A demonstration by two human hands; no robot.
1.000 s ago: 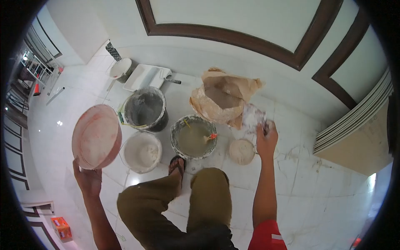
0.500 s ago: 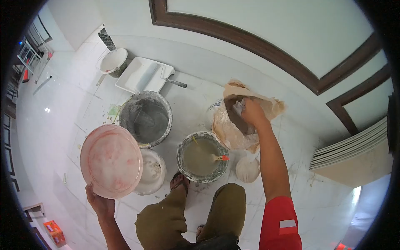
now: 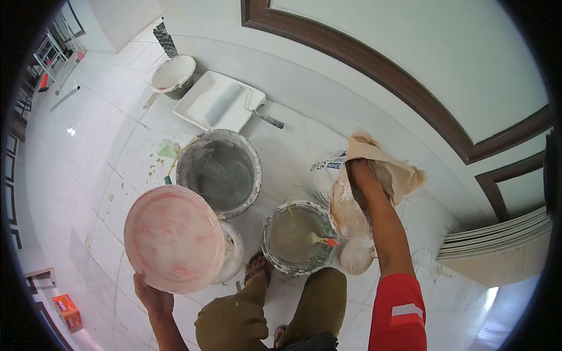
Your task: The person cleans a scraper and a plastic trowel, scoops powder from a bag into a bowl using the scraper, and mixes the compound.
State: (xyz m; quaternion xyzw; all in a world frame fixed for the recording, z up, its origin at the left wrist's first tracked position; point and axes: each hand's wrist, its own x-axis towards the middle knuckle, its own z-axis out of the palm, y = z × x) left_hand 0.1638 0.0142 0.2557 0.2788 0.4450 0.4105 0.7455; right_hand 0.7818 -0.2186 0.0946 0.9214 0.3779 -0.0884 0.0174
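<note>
My left hand (image 3: 155, 294) grips the lower rim of a pink basin (image 3: 174, 238), whose inside is coated with white residue. My right hand (image 3: 363, 173) reaches down into an open brown paper bag (image 3: 349, 205); its fingers are hidden inside, so what they hold does not show. Beside the bag stands a bucket of cloudy water (image 3: 293, 237) with a red-tipped brush (image 3: 325, 240) in it. A small round powdery container (image 3: 356, 257) sits right of that bucket. Partly under the basin is a white bucket (image 3: 233, 254).
A dark bucket (image 3: 225, 175) with grey contents stands behind the basin. Farther back are a white paint tray (image 3: 213, 105) with a roller (image 3: 266, 119) and a small bucket (image 3: 174, 75). Stacked boards (image 3: 497, 240) lean at the right; an orange box (image 3: 68, 312) lies lower left.
My right hand has moved from beside the bag to deep inside it. The pale crumpled thing it held is now out of sight. The basin has shifted right, over the white bucket.
</note>
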